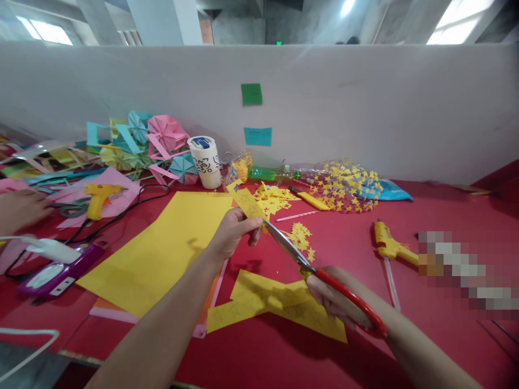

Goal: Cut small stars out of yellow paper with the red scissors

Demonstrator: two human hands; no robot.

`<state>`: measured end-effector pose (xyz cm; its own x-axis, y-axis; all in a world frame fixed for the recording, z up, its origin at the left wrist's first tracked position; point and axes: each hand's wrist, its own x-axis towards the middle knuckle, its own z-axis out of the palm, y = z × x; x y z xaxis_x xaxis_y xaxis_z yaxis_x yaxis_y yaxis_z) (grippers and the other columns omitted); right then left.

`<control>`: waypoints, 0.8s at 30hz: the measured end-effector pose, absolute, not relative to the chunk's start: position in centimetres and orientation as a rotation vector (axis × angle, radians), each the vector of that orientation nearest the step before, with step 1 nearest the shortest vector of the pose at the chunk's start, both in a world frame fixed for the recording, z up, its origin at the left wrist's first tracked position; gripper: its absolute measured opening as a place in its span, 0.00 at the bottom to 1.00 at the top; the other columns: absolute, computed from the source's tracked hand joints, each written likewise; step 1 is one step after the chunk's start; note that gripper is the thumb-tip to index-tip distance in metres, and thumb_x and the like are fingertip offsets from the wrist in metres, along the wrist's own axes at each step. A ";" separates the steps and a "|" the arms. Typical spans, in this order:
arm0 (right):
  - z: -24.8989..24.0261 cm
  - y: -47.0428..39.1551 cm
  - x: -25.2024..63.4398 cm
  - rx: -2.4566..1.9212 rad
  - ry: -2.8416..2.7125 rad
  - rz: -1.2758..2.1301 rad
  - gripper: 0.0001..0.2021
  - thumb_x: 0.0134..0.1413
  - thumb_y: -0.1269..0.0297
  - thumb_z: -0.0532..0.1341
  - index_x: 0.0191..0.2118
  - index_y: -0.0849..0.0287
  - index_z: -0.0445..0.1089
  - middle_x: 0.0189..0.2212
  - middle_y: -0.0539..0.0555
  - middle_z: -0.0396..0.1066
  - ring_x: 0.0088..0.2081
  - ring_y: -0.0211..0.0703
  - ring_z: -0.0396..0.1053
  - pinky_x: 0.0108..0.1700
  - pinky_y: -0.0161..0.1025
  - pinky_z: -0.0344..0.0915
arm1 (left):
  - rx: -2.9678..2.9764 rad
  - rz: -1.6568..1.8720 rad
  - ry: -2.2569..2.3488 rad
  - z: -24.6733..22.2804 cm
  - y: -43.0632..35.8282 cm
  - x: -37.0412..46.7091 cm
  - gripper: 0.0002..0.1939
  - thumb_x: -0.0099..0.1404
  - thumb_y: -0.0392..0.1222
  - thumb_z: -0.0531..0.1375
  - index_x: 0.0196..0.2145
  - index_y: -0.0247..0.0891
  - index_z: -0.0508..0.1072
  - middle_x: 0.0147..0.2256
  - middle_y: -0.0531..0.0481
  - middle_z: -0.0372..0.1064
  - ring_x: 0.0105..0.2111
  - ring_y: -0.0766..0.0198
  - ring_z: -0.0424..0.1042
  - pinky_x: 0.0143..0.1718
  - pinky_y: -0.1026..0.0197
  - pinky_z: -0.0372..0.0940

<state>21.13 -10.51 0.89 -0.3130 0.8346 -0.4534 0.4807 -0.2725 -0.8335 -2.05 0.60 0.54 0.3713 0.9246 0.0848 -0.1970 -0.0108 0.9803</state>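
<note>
My left hand [235,232] pinches a narrow yellow paper strip [248,203] with star outlines drawn on it. Red-handled scissors [286,243] are in my right hand [330,294], their tips at the strip's lower end beside my left thumb. Below them, more yellow strips with drawn stars [247,308] lie crossed on the red table. Cut yellow stars [300,236] form a small pile beyond the blades, and yellow scraps [273,199] are heaped behind it.
Large yellow sheets [162,243] lie at left, near a yellow glue gun [96,200] and purple power strip [60,270]. Another glue gun [387,243] rests at right. A white cup [205,165] and star-covered bottle [348,186] stand or lie behind. Another person's hand [20,210] shows far left.
</note>
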 end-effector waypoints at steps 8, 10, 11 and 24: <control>0.5 -10.7 21.2 -1.614 -1.637 1.590 0.34 0.45 0.24 0.51 0.22 0.56 0.57 0.10 0.41 0.51 0.11 0.28 0.50 0.12 0.27 0.50 | 1.269 1.041 0.781 0.6 0.6 -2.0 0.11 0.54 0.43 0.64 0.20 0.34 0.69 0.15 0.53 0.66 0.14 0.71 0.62 0.15 0.67 0.57; 0.6 -10.7 21.1 -1.615 -1.617 1.606 0.34 0.44 0.24 0.52 0.21 0.56 0.56 0.10 0.41 0.50 0.11 0.28 0.49 0.11 0.27 0.49 | 1.270 1.036 0.781 0.6 0.5 -2.0 0.11 0.54 0.43 0.64 0.20 0.34 0.69 0.15 0.53 0.65 0.14 0.71 0.61 0.15 0.67 0.57; 0.7 -10.7 21.0 -1.610 -1.604 1.618 0.34 0.44 0.24 0.53 0.21 0.56 0.55 0.10 0.41 0.51 0.11 0.28 0.49 0.11 0.27 0.48 | 1.270 1.034 0.779 0.6 0.5 -2.0 0.11 0.54 0.43 0.64 0.20 0.34 0.69 0.15 0.53 0.65 0.14 0.71 0.61 0.15 0.67 0.57; -1.6 -10.4 20.8 -1.512 -1.564 1.589 0.24 0.58 0.41 0.57 0.24 0.57 0.60 0.11 0.41 0.54 0.11 0.29 0.54 0.13 0.26 0.50 | 1.227 1.236 0.800 0.2 -1.1 0.0 0.14 0.61 0.43 0.62 0.20 0.35 0.73 0.18 0.52 0.68 0.21 0.68 0.66 0.25 0.64 0.63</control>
